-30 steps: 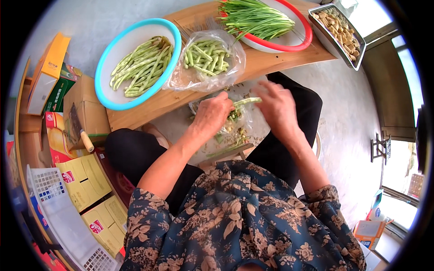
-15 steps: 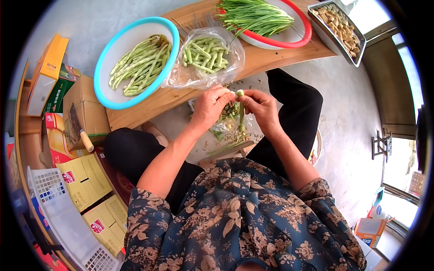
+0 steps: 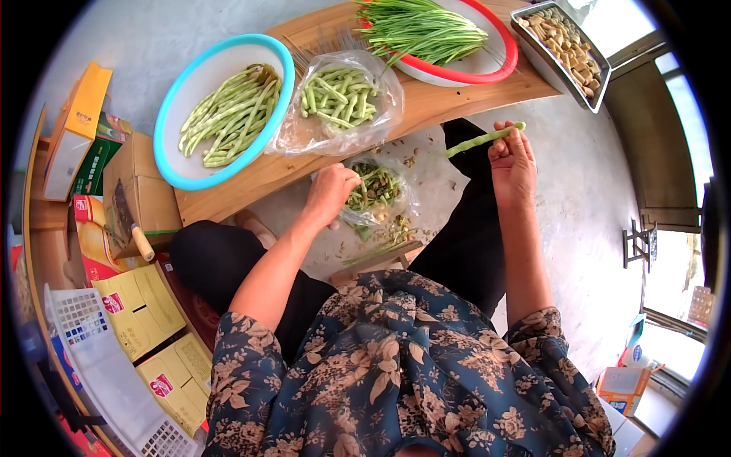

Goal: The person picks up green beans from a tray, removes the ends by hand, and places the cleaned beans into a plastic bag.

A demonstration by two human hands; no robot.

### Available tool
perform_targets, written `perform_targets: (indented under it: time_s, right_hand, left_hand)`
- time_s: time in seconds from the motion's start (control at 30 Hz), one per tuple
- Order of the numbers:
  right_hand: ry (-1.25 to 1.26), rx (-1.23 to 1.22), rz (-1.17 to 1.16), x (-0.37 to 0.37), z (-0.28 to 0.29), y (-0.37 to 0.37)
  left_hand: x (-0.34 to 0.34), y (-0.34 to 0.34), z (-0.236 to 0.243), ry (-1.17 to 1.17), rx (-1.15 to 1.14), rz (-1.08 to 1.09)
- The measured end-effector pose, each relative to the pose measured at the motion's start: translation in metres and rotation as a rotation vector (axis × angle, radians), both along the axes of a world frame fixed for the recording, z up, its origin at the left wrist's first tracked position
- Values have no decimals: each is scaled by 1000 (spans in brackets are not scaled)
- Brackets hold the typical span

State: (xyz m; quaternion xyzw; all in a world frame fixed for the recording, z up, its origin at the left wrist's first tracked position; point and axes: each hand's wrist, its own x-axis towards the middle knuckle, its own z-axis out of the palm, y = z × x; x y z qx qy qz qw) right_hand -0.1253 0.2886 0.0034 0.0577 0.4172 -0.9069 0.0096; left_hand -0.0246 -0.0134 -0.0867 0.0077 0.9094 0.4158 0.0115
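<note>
My right hand (image 3: 514, 169), raised at the right beyond the bench's front edge, pinches a long green bean (image 3: 484, 140) near one end. The bean points out to the left. Lower and to the left, my left hand (image 3: 333, 192) is closed with its fingertips together; whatever they hold is too small to make out. Beside it, down on the floor, lies a clear bag of green and brown trimmings (image 3: 375, 187). On the bench, a clear plastic bag (image 3: 293, 135) carries short bean pieces (image 3: 340, 95). Whole beans (image 3: 232, 114) lie in a blue-rimmed white basin (image 3: 169, 131).
The wooden bench (image 3: 426, 107) also bears a red-rimmed basin (image 3: 499, 75) of long green stalks (image 3: 426, 29). At its right end stands a metal tray (image 3: 525, 38) of tan chunks. Cardboard boxes (image 3: 148, 183) and a white plastic basket (image 3: 114, 381) crowd the left side.
My hands have parted: the right swung outward to the right with the bean, now lying crosswise. My left hand moved left and nearer, over beside the trimmings bag.
</note>
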Motion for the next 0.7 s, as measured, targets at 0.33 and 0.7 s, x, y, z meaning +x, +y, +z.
perform_targets:
  time_s: [0.33,0.7]
  right_hand:
    - [-103,-60,176,25,-30,-27]
    - [-83,104,311,54,-23,-80]
  left_hand:
    - [-4,7,-9,-3,-15,44]
    - [-2,37,64,-38,388,-67]
